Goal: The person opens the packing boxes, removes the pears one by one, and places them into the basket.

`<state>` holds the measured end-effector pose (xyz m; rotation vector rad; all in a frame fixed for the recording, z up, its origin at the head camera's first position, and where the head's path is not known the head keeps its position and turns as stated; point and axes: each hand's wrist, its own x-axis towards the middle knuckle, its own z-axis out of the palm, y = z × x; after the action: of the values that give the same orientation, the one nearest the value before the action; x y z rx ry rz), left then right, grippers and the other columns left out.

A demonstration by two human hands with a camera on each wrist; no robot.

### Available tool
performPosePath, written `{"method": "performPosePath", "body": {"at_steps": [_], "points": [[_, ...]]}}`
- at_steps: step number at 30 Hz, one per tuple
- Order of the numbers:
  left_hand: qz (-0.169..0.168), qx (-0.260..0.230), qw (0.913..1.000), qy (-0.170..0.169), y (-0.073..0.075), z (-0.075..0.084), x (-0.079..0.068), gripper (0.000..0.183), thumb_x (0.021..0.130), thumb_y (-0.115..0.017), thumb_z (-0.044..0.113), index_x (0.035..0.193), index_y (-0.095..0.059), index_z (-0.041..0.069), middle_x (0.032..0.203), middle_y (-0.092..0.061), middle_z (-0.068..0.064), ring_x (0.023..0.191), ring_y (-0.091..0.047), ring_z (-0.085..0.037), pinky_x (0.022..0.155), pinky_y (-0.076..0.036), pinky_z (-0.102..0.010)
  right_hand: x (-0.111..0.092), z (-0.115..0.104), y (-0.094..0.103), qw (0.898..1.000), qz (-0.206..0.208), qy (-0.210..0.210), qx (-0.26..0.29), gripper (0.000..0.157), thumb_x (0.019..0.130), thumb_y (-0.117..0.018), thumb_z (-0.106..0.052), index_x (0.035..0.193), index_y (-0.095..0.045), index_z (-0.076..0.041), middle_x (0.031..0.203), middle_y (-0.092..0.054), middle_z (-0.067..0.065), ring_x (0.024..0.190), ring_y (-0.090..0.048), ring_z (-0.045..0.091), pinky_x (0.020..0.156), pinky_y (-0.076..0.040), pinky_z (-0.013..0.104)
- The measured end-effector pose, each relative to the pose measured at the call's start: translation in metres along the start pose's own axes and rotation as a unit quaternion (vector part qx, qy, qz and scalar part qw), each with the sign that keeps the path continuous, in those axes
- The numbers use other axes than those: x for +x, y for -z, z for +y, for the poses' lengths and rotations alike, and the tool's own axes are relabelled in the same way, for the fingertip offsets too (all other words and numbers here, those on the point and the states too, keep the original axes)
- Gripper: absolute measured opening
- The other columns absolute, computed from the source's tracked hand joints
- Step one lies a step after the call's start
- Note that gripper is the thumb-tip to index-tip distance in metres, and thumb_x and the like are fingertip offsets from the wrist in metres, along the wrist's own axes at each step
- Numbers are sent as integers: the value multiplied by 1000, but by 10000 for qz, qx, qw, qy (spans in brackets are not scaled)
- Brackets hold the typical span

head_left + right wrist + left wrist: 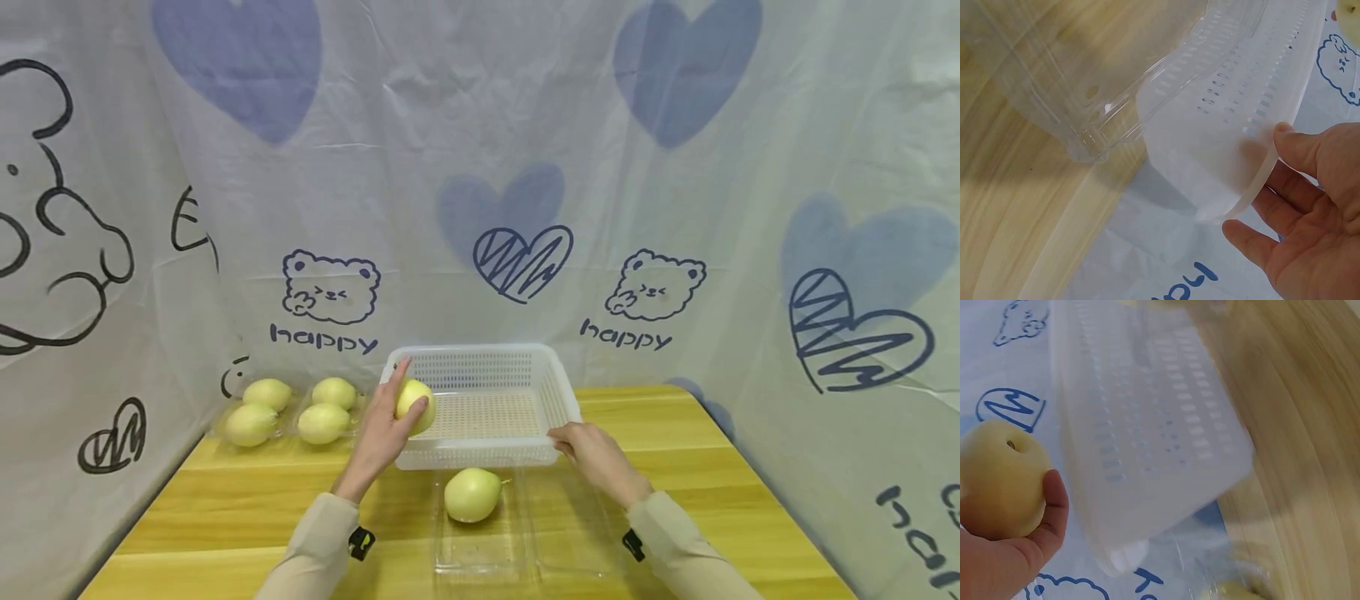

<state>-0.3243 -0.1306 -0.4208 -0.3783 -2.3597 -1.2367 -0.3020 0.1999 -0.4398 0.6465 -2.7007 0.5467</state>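
In my left hand (386,417) is a pale yellow pear (416,407), with the thumb and fingers curled round it. This pear overlaps the left side of a white perforated plastic basket (480,454) in the head view; the left wrist view shows the pear (1004,478) beside the basket's rim. My right hand (596,458) pinches the basket's rim at the front right corner, thumb on one side and fingers on the other. Just in front of the basket, another pear (472,495) with a thin stem sits in a clear plastic clamshell box (480,558), whose lid lies folded out to the right.
To the left on the wooden table (187,517) stand two clear packs, with pears (252,424) in the left one and more pears (324,423) in the right one. A white printed cloth (427,208) hangs behind the table and along both sides.
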Motion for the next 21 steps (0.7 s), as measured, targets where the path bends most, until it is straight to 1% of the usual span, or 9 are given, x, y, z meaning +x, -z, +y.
{"method": "performPosePath", "body": {"at_steps": [2, 3, 5, 7, 9, 12, 14, 17, 21], "points": [[50, 205, 9998, -70, -2, -3, 1, 53, 95, -62, 33, 145, -46, 25, 130, -49, -25, 104, -56, -37, 76, -51, -45, 0, 0, 0, 10000, -17, -7, 2, 21, 88, -67, -2, 109, -73, -3, 101, -73, 14, 90, -70, 27, 75, -59, 38], [71, 272, 9996, -55, -3, -4, 2, 49, 95, -63, 34, 141, -51, 24, 130, -48, -24, 104, -56, -36, 75, -52, -44, 0, 0, 0, 10000, -22, -8, 8, 21, 89, -67, -2, 109, -73, -3, 101, -73, 14, 89, -70, 27, 75, -59, 38], [82, 218, 9997, 67, -3, -6, 3, 45, 92, -67, 36, 134, -56, 24, 131, -47, -22, 104, -56, -36, 76, -53, -44, 0, 0, 0, 10000, -25, -2, 1, 21, 89, -67, -2, 108, -73, -3, 101, -73, 14, 90, -70, 27, 76, -59, 39], [58, 155, 9997, 187, -3, -8, 4, 45, 90, -69, 38, 132, -57, 24, 131, -47, -19, 102, -57, -35, 76, -54, -44, 0, 0, 0, 10000, -16, -2, -15, 20, 88, -67, -2, 108, -73, -4, 100, -73, 13, 90, -70, 27, 77, -59, 39], [-7, 193, 9995, 261, -2, -9, 6, 48, 89, -71, 40, 132, -56, 25, 131, -46, -18, 100, -58, -35, 75, -54, -44, 1, -1, 0, 10000, -8, 4, -19, 20, 88, -68, -2, 107, -74, -4, 100, -73, 13, 89, -70, 27, 76, -59, 39], [-125, 445, 9988, 183, -3, -11, 9, 47, 89, -70, 41, 131, -57, 25, 133, -44, -18, 104, -57, -35, 77, -54, -43, 0, -1, 1, 10000, 8, 14, -30, 20, 88, -68, -2, 107, -74, -4, 100, -73, 13, 89, -70, 27, 75, -59, 38], [-208, 721, 9972, 66, -4, -12, 12, 45, 89, -70, 41, 130, -57, 24, 133, -43, -19, 105, -56, -35, 76, -54, -43, 0, -1, 1, 10000, 13, 27, -39, 20, 88, -68, -2, 107, -74, -4, 100, -73, 13, 89, -70, 27, 75, -59, 38], [-413, 1281, 9908, -123, -6, -14, 15, 45, 89, -70, 41, 129, -58, 25, 134, -43, -23, 98, -60, -36, 71, -54, -42, 0, -1, 1, 10000, 16, 31, -24, 20, 88, -68, -3, 107, -74, -5, 100, -73, 13, 89, -70, 26, 74, -59, 37], [-860, 1868, 9780, -347, -11, -15, 18, 50, 89, -70, 41, 133, -56, 22, 133, -43, -27, 88, -64, -39, 70, -56, -47, -1, 0, 1, 10000, -19, 33, 20, 19, 88, -68, -3, 107, -74, -5, 100, -73, 13, 88, -70, 25, 73, -59, 36]]}}
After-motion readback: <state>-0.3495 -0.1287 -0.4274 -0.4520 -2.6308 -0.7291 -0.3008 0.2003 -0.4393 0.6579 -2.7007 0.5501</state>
